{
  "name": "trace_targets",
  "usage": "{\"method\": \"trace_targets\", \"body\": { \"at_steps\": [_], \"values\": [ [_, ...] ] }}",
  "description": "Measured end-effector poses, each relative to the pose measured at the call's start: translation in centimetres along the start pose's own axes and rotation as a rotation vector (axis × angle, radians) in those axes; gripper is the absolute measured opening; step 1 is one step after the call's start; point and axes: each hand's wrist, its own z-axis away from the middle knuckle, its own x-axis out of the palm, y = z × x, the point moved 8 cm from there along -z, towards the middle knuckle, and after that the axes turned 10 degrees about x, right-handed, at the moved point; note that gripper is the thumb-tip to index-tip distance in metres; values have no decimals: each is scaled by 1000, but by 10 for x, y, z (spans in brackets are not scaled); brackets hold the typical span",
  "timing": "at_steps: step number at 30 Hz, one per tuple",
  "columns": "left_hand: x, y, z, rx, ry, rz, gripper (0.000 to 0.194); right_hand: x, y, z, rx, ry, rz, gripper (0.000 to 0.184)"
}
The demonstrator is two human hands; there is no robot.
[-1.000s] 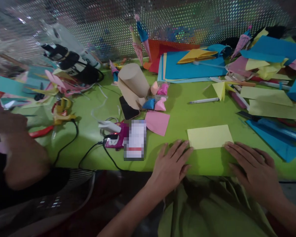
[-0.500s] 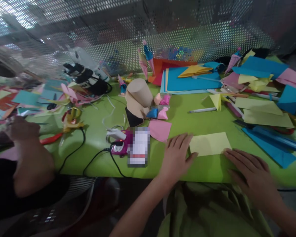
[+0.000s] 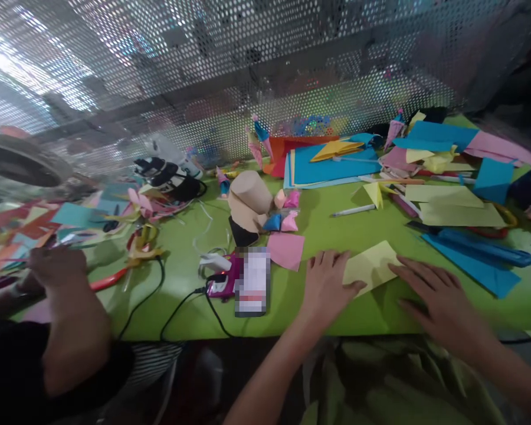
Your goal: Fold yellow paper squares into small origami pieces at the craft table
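Note:
A pale yellow sheet of paper (image 3: 372, 264) lies tilted on the green table (image 3: 318, 316) in front of me. My left hand (image 3: 330, 283) rests flat at its left end, fingers stretched out, thumb on the lower edge. At the sheet's right end is my right hand (image 3: 438, 298), fingers extended, their tips touching the paper's edge. Left of my left hand lies a pink paper square (image 3: 285, 251), with a blurred-out phone-like item (image 3: 252, 283) beside it. A white pen (image 3: 353, 211) lies beyond the sheet.
At the left, another person's arm (image 3: 73, 313) reaches over paper scraps. A purple power strip (image 3: 223, 283) with black cables sits near the phone-like item. Behind stand a cardboard-coloured roll (image 3: 250, 192) and blue sheets (image 3: 331, 167). At right lies a blue cutter-like tool (image 3: 484, 247).
The yellow sheet has turned, its right end now higher. Both hands stay at its ends. The whole view has shifted, with the table lower in it.

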Motion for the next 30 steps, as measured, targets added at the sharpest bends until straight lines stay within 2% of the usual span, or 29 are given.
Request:
{"method": "trace_targets", "body": {
  "at_steps": [4,8,11,13,16,19,22,24,26,28,30],
  "values": [
    [0,-1,1,-16,-16,14,62,3,-4,-10,-21,-13,-12,53],
    [3,-4,2,-29,-32,118,51,8,-2,-10,-14,-25,-3,53],
    [1,-2,4,-40,43,254,47,5,-2,-9,19,4,7,65],
    [-2,4,7,-30,112,302,47,-4,-4,-11,47,69,26,75],
    [-4,20,12,32,206,303,41,-24,-21,-15,-21,187,15,79],
    [-5,35,19,112,287,309,30,-35,-42,-19,-159,208,-49,69],
    [-10,43,26,211,318,358,18,-39,-45,-23,-193,206,-122,41],
    [-13,47,31,331,287,392,28,-44,-38,-23,-187,242,-196,25],
    [-15,48,35,444,226,370,53,-50,-28,-22,-167,272,-276,20],
    [-13,43,37,480,140,275,70,-57,-16,-20,-133,288,-343,17],
    [-7,35,39,468,52,150,73,-60,-5,-17,-92,285,-397,13]
  ]
}}
